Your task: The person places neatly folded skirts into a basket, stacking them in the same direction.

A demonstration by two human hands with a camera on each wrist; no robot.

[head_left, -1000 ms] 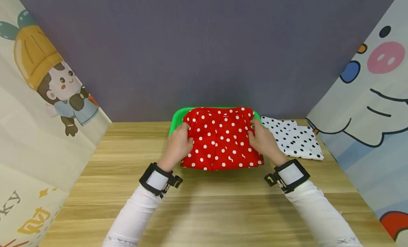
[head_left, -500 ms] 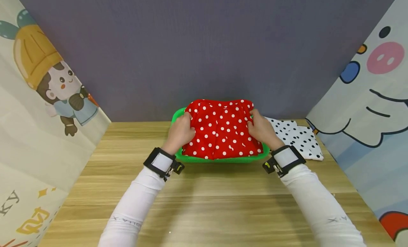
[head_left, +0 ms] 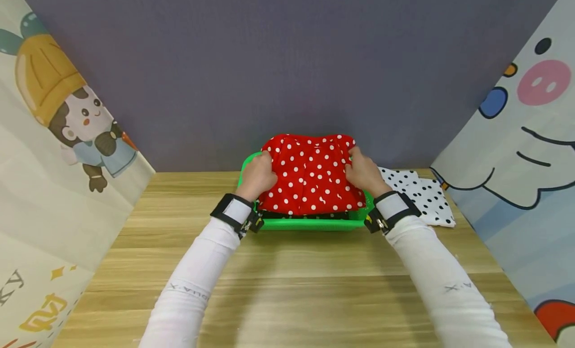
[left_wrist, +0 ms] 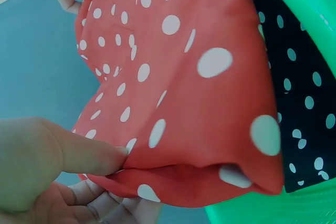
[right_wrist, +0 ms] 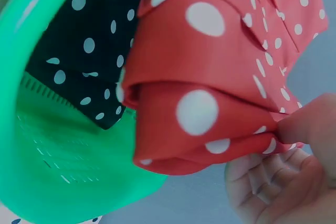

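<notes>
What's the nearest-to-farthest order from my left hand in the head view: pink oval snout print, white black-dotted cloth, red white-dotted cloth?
1. Red white-dotted cloth: gripped by your left hand.
2. White black-dotted cloth: right side, on the wooden table.
3. Pink oval snout print: upper right.

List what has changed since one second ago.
The red dotted cloth has moved away from the person with the left hand and right hand; the front rim of the green basket and black dotted cloth inside now show. Both hands still grip it; the white dotted cloth stays.
</notes>
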